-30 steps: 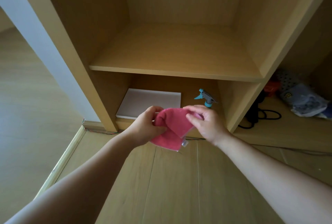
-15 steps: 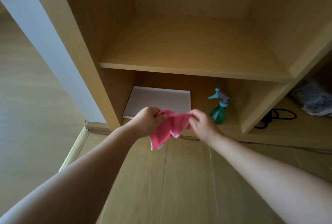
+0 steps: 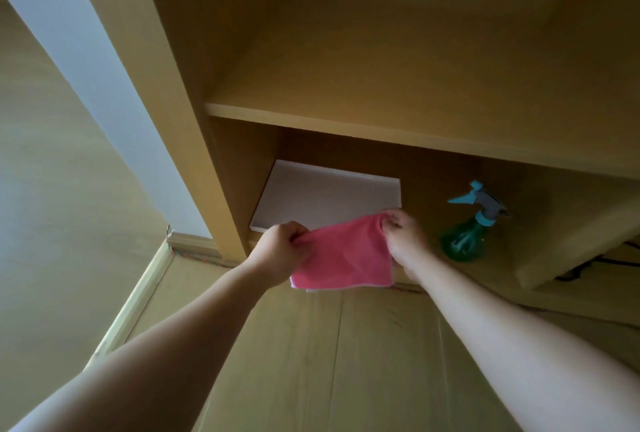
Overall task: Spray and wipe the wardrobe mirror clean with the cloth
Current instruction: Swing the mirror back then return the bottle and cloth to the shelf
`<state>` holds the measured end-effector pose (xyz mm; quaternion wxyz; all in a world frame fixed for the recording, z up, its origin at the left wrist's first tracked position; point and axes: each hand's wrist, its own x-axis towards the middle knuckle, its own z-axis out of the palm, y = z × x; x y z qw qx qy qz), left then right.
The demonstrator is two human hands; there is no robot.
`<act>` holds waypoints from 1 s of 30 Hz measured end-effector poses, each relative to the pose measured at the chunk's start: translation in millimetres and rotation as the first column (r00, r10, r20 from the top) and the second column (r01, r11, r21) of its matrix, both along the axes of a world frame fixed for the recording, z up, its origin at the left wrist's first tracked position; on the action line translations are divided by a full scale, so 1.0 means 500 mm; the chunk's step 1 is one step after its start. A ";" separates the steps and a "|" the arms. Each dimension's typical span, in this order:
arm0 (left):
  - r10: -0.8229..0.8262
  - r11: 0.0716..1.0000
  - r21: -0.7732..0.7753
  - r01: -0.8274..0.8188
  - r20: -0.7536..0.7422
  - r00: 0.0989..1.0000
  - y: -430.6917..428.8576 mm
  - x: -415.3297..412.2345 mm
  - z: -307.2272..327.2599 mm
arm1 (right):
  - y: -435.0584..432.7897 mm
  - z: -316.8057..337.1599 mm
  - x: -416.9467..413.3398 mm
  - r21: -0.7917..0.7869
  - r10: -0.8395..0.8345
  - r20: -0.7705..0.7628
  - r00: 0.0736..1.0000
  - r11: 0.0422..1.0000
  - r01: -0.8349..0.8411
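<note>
Left hand (image 3: pixel 280 251) and right hand (image 3: pixel 403 236) pinching pink cloth (image 3: pixel 344 258) taut, cloth hiding white board's (image 3: pixel 329 196) front edge

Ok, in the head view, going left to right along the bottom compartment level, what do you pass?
Left hand → pink cloth, stretched between both hands → right hand → green spray bottle, standing untouched → black cable at the far right. The white board behind overlaps the hands, so it is left out.
</note>
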<state>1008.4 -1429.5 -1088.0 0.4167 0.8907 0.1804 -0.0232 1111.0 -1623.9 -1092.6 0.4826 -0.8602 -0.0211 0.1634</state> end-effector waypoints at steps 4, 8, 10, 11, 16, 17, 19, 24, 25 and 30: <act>0.203 0.975 -0.107 -0.195 0.072 0.976 0.020 0.061 -0.047 | 0.032 -0.047 0.058 0.066 -0.080 -0.092 0.993 0.994 0.086; 0.312 0.944 -0.154 -0.293 0.122 0.942 0.038 0.129 -0.054 | 0.056 -0.063 0.107 0.183 -0.096 -0.119 0.988 0.976 0.117; 0.313 0.943 -0.159 -0.291 0.134 0.940 0.039 0.155 -0.063 | 0.061 -0.073 0.122 0.065 -0.049 0.023 0.999 0.997 0.048; 0.296 0.949 -0.154 -0.276 0.126 0.947 0.037 0.162 -0.067 | 0.060 -0.080 0.123 -0.035 0.006 0.103 0.995 0.999 -0.002; -0.037 0.966 0.253 0.062 -0.102 0.994 0.018 0.166 -0.108 | 0.049 -0.134 0.089 -0.456 0.546 0.170 0.821 0.782 -0.426; -0.060 0.955 0.281 0.097 -0.139 0.988 0.014 0.166 -0.119 | 0.052 -0.141 0.084 -0.507 0.618 0.118 0.777 0.711 -0.488; -0.111 0.929 0.333 0.161 -0.164 0.980 0.008 0.163 -0.138 | 0.056 -0.149 0.081 -0.623 0.704 -0.009 0.710 0.551 -0.554; -0.145 0.849 0.446 0.284 -0.321 0.936 0.032 0.155 -0.166 | 0.046 -0.144 0.081 -0.722 0.681 -0.197 0.705 0.386 -0.574; -0.153 0.838 0.457 0.297 -0.325 0.933 0.038 0.154 -0.170 | 0.046 -0.143 0.079 -0.717 0.672 -0.208 0.710 0.389 -0.578; -0.151 0.766 0.543 0.344 -0.368 0.918 0.058 0.172 -0.169 | 0.048 -0.144 0.068 -0.684 0.640 -0.223 0.735 0.435 -0.586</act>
